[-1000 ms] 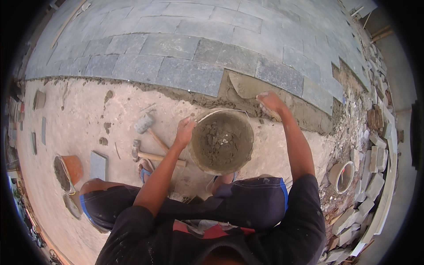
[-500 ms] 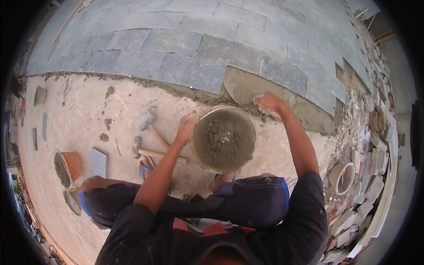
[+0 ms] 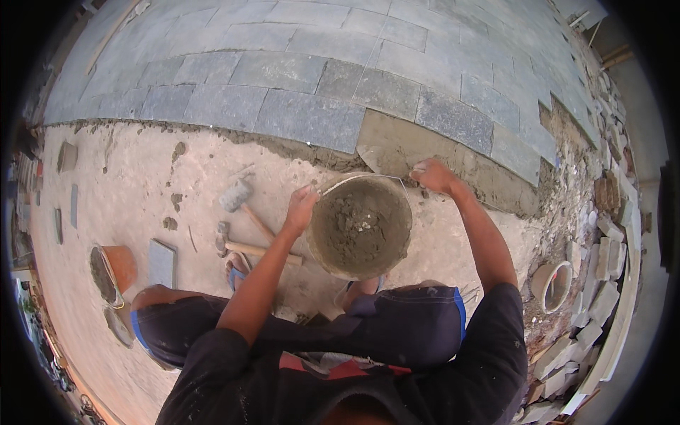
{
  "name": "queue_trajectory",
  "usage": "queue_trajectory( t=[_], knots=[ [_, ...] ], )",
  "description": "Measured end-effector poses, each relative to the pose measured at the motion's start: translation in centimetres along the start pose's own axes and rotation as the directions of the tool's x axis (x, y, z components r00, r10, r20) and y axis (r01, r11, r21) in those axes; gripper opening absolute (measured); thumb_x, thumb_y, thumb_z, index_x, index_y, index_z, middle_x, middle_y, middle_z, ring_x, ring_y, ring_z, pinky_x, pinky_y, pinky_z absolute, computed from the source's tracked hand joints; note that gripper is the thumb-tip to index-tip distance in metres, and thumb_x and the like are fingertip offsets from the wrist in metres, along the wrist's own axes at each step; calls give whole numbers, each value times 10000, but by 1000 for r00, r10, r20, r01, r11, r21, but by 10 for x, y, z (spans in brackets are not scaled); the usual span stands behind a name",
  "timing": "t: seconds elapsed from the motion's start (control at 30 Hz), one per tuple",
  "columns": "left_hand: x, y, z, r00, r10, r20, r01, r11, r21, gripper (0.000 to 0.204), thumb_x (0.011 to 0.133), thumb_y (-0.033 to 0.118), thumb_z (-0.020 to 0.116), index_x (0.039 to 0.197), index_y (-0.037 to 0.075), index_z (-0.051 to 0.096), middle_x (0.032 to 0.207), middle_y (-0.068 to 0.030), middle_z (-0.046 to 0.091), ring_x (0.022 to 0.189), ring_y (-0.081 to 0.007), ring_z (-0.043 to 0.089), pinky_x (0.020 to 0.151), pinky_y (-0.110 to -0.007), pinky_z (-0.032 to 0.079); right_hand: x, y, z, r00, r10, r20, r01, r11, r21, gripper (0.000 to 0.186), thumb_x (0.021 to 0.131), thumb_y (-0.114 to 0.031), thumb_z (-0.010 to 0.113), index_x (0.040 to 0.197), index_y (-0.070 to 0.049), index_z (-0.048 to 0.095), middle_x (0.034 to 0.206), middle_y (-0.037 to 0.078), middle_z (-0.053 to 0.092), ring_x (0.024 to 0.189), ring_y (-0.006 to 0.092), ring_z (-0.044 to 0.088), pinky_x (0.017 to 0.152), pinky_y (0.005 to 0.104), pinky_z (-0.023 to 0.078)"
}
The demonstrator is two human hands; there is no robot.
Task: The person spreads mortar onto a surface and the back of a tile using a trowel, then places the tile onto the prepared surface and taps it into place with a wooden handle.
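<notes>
In front of my feet, a bucket [image 3: 361, 225] of grey mortar has its handle lying along the far rim. My left hand [image 3: 303, 205] is closed at the bucket's left rim. Beyond the bucket to the right, my right hand [image 3: 432, 176] is closed on a trowel, its handle mostly hidden by the fingers. The mortar-coated trowel blade [image 3: 379, 156] rests against the wet mortar bed [image 3: 453, 161]. This bed fills a gap along the near edge of the grey stone tiles [image 3: 309, 119].
Left of the bucket lie a mallet [image 3: 236, 195] and a hammer [image 3: 224, 239]. Farther left are a loose tile [image 3: 162, 263] and an orange bucket [image 3: 119, 268]. A pale bucket [image 3: 552, 287] and stacked stone pieces [image 3: 602, 301] border the right side.
My right hand and the trowel have shifted slightly, the blade now sitting lower against the mortar. My left hand stays at the bucket, and the whole view has moved a little.
</notes>
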State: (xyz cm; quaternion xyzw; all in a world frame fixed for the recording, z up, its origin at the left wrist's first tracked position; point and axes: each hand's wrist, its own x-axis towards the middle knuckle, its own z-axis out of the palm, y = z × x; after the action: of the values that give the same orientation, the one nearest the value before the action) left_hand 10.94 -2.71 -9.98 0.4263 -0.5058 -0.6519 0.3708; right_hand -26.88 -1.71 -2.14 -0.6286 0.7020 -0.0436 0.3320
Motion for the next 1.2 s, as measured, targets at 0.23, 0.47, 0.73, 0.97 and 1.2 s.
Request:
queue_trajectory(
  t=[0.23, 0.47, 0.73, 0.97, 1.2],
  knots=[
    [-2, 11, 6, 997, 72, 2, -71, 993, 95, 195, 904, 127, 491, 713, 113, 456, 738, 90, 395, 708, -37, 371, 641, -245, 346, 19, 9, -6, 979, 103, -175, -133, 976, -172, 462, 906, -376, 538, 1165, -10, 652, 1176, 253, 640, 1117, 415, 593, 977, 473, 466],
    [1, 1, 4, 999, 10, -35, -9, 999, 51, 182, 919, 147, 501, 745, 92, 504, 751, 86, 435, 724, -49, 402, 658, -250, 369, 45, 10, -13, 981, 113, -155, -147, 961, -234, 489, 915, -372, 519, 1224, -9, 627, 1241, 244, 617, 1163, 406, 576, 1014, 475, 449],
    [2, -7, 5, 999, -33, -9, 32, 998, -61, 156, 918, 151, 515, 800, 79, 586, 782, 71, 491, 760, -56, 441, 687, -242, 388, 35, 42, -8, 957, 172, -231, -210, 966, -150, 495, 917, -386, 492, 1176, 5, 650, 1248, 248, 610, 1191, 410, 557, 1027, 468, 440],
    [2, -1, 5, 1000, -18, -24, 16, 997, -70, 193, 915, 135, 511, 725, 134, 476, 744, 89, 421, 719, -46, 399, 638, -241, 361, 16, -1, -8, 966, 164, -202, -174, 984, -34, 504, 917, -399, 506, 1165, 14, 652, 1233, 273, 604, 1174, 425, 556, 1026, 471, 429],
    [1, -1, 4, 999, 27, -36, -27, 1000, 1, 212, 930, 142, 518, 725, 139, 468, 739, 87, 402, 728, -43, 392, 645, -249, 356, 30, -5, 9, 974, 126, -189, -129, 992, -3, 469, 892, -365, 531, 1116, 24, 670, 1181, 278, 630, 1126, 433, 593, 1001, 475, 460]
  ],
)
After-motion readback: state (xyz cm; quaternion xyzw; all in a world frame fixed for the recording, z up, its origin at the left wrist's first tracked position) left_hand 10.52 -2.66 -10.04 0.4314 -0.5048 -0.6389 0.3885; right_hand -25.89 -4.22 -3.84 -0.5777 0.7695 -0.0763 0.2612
